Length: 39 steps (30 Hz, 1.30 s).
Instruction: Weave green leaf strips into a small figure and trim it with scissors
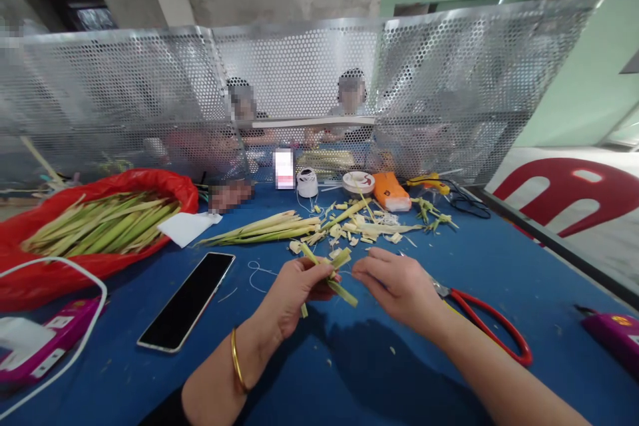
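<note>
My left hand (304, 283) is closed on a small bundle of crossed green leaf strips (343, 291), pinched between thumb and fingers. Just right of it, my right hand (392, 283) has its fingertips pressed together. A thin white thread (345, 272) runs from the leaf strips to those fingertips. A loop of white thread (254, 267) lies on the table left of my left hand. Beneath my right forearm lie red-handled scissors (492, 319), their blades partly hidden by that hand.
Leaf scraps (364, 229) and long leaf strips (264, 227) lie beyond my hands. A red bag (164, 180) of leaves and a black-screened phone (190, 303) are at left. At the back stand a thread spool (307, 185), an orange tissue pack (392, 192) and a perforated metal screen (299, 60); people sit behind it.
</note>
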Tool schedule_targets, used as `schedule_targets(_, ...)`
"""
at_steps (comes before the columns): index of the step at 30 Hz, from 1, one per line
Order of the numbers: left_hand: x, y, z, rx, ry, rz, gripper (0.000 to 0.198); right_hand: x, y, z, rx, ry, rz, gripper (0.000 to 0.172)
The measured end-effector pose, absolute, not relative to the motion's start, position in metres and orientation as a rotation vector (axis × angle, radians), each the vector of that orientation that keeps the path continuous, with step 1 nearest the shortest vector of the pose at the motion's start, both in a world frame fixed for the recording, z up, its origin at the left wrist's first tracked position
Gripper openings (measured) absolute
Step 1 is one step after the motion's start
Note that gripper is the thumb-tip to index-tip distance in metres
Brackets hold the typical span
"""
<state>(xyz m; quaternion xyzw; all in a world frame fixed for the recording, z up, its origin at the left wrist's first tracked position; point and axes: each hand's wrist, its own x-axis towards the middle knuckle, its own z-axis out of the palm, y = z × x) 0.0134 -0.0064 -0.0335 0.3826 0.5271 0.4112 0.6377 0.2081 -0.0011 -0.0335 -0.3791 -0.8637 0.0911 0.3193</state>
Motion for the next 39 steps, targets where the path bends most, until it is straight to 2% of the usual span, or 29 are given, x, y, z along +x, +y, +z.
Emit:
schedule_targets(4,0.019,-0.01,-0.034,0.944,1.243,0.919,0.013,0.205,-0.008,-0.034,-0.887,-2.411,-0.087,0.031)
schedule_targets(7,0.024,-0.015,-0.034,1.023,1.18,0.827,0.014,0.205,-0.007,-0.037,-0.928,-2.376,-0.033,0.029)
schedule_targets(11,0.026,-0.021,-0.032,1.087,1.105,0.751,0.011,0.207,-0.002,-0.037,-0.992,-2.276,0.308,0.02)
schedule_targets(15,0.025,-0.023,-0.029,1.148,1.026,0.675,0.012,0.206,0.002,-0.033,-1.082,-2.097,0.79,0.014)
schedule_targets(20,0.023,-0.023,-0.03,1.064,0.944,0.667,0.013,0.2,0.004,-0.035,-1.195,-1.602,1.498,0.016)
schedule_targets(24,0.021,-0.02,-0.034,0.9,0.919,0.73,0.019,0.196,0.003,-0.039,-1.068,-1.305,1.692,0.023)
schedule_targets(27,0.021,-0.017,-0.037,0.776,0.925,0.753,0.019,0.199,-0.001,-0.037,-0.914,-1.454,1.472,0.03)
schedule_targets(33,0.02,-0.016,-0.037,0.713,1.006,0.745,0.014,0.21,-0.009,-0.03,-0.736,-2.081,0.577,0.029)
schedule_targets(39,0.02,-0.014,-0.037,0.657,1.009,0.791,0.013,0.214,-0.004,-0.034,-0.72,-2.268,0.229,0.018)
